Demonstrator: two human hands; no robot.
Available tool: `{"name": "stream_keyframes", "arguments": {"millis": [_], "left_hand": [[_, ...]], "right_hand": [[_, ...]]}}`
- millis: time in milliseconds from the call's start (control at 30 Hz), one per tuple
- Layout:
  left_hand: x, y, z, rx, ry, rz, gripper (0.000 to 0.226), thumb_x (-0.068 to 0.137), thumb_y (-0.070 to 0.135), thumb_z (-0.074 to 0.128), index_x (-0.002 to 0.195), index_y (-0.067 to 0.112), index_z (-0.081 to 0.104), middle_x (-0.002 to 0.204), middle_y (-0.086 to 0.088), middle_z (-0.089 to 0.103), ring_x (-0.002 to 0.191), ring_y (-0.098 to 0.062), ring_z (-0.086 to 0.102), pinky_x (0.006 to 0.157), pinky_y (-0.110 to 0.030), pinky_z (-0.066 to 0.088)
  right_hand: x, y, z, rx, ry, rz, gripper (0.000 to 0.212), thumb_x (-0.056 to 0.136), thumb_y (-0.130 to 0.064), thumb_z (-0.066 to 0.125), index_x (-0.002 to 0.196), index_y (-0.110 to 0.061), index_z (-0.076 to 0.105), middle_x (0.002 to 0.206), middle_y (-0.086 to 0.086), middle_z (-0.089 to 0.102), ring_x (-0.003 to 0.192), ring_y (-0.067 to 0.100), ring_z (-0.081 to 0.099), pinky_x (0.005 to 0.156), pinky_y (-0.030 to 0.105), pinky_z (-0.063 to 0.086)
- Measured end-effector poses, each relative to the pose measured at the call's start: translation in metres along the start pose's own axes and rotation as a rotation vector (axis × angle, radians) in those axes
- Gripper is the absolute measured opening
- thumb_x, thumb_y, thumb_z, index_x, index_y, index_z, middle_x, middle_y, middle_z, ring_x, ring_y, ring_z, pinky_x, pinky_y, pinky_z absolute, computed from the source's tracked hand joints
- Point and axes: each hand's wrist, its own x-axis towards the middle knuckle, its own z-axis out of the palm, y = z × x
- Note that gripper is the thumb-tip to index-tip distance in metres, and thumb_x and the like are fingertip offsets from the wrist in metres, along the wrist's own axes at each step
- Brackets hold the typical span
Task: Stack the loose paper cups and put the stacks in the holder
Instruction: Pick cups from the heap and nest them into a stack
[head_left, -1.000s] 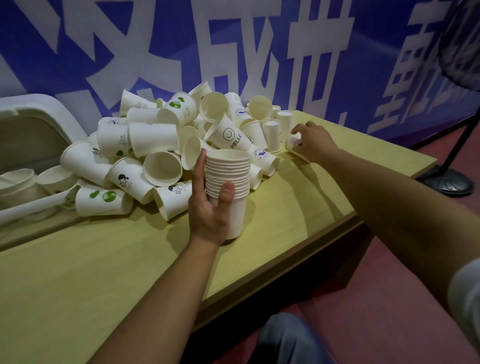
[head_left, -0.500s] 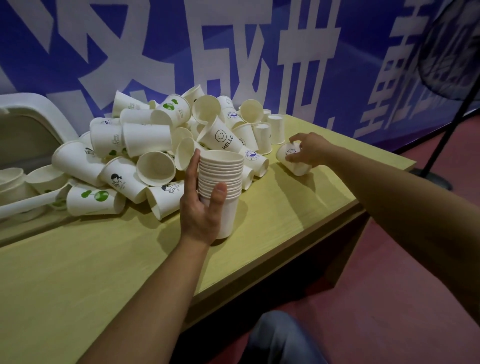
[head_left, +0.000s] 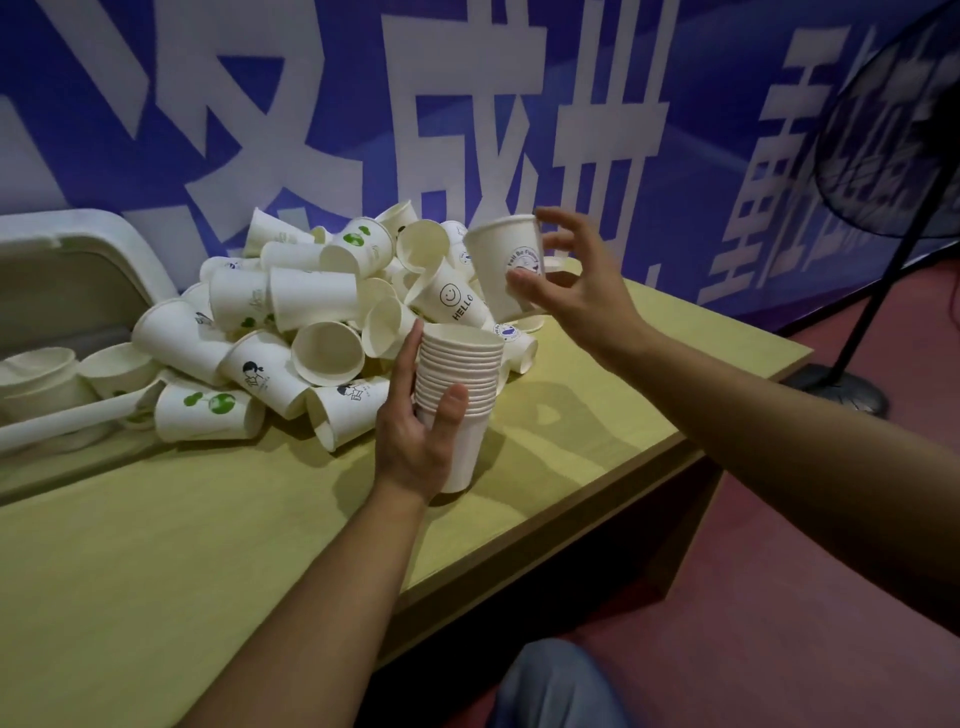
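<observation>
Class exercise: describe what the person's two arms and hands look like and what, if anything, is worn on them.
Both forearms are bare up to the frame edge. The left hand and the right hand wear no gloves, rings, watch or bracelet that shows. No sleeve is visible on either arm in this view, and no markings show.

The right hand (head_left: 582, 291), which a second ago reaches down to the far edge of the yellow-green worktop (head_left: 208, 545), is now lifted clear of it. It carries a white paper cup with a round blue print (head_left: 506, 265) (lying on its side on the worktop half a second ago), now raised mouth-up and tilted, above and just right of the stack of nested white paper cups (head_left: 457, 395). The grip is thumb and fingertips on the cup's wall, fingers spread.
</observation>
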Motion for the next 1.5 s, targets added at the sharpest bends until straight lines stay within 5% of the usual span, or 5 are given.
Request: {"name": "stream_keyframes", "arguments": {"millis": [300,600,867,1200,1500], "left_hand": [[0.000,-0.009,-0.002,-0.012,0.025,-0.025,0.078,0.087,0.050,0.058,0.155,0.022,0.033,0.140,0.006,0.059,0.124,-0.013,0.061,0.100,-0.042,0.054],[0.006,-0.006,-0.006,-0.042,0.212,-0.040,0.068,0.087,0.052,0.052,0.148,0.031,0.030,0.122,0.046,0.053,0.110,0.013,0.059,0.083,-0.008,0.048],[0.009,-0.014,-0.010,-0.035,0.276,-0.095,0.072,0.084,0.059,0.054,0.149,0.041,0.029,0.139,-0.001,0.057,0.115,-0.010,0.063,0.084,-0.020,0.053],[0.009,-0.013,-0.012,-0.023,0.282,-0.097,0.064,0.083,0.060,0.053,0.141,0.052,0.028,0.134,0.012,0.058,0.115,-0.010,0.063,0.089,-0.025,0.055],[0.007,-0.009,-0.008,-0.025,0.225,-0.084,0.067,0.084,0.054,0.055,0.146,0.043,0.030,0.132,0.019,0.058,0.113,-0.001,0.063,0.092,-0.028,0.056]], "right_hand": [[-0.024,-0.008,0.047,0.037,-0.125,-0.083,0.057,0.085,-0.028,0.076,0.133,-0.029,0.045,0.129,-0.004,0.053,0.107,0.018,0.064,0.078,0.033,0.061],[-0.019,0.017,0.059,-0.075,-0.072,-0.141,0.015,0.096,-0.023,0.062,0.109,-0.019,0.069,0.116,-0.001,0.058,0.100,0.008,0.060,0.081,0.025,0.056],[0.028,0.043,0.064,-0.427,-0.086,-0.037,0.065,0.087,-0.031,0.075,0.144,-0.032,0.043,0.150,0.002,0.041,0.132,0.021,0.045,0.104,0.034,0.041],[0.038,0.039,0.069,-0.551,-0.182,-0.086,0.071,0.084,-0.032,0.078,0.144,-0.036,0.041,0.148,0.004,0.043,0.127,0.026,0.051,0.099,0.039,0.051],[0.030,0.023,0.034,-0.288,0.056,-0.135,0.069,0.084,-0.026,0.077,0.143,-0.030,0.041,0.130,0.002,0.049,0.100,0.012,0.055,0.073,0.020,0.057]]}}
